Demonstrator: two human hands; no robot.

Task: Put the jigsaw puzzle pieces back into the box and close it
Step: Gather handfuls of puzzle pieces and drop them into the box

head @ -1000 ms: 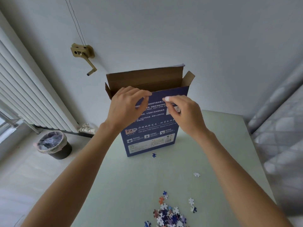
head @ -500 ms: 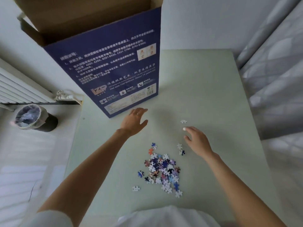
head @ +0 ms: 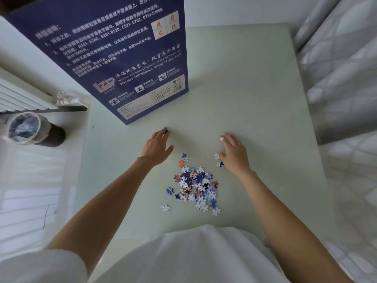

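Both hands' grip (head: 158, 145) (head: 233, 152) flanking puzzle pile (head: 196, 185).

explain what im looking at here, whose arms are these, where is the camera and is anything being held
The camera sits on a person's head, looking down, so the arms are their own. On the pale green table stands a tall blue puzzle box, with a heap of loose jigsaw pieces nearer the body. The left hand reaches toward a small blue piece at its fingertips. The right hand lies flat beside two stray pieces. Neither hand clearly holds anything. A bin stands on the floor.
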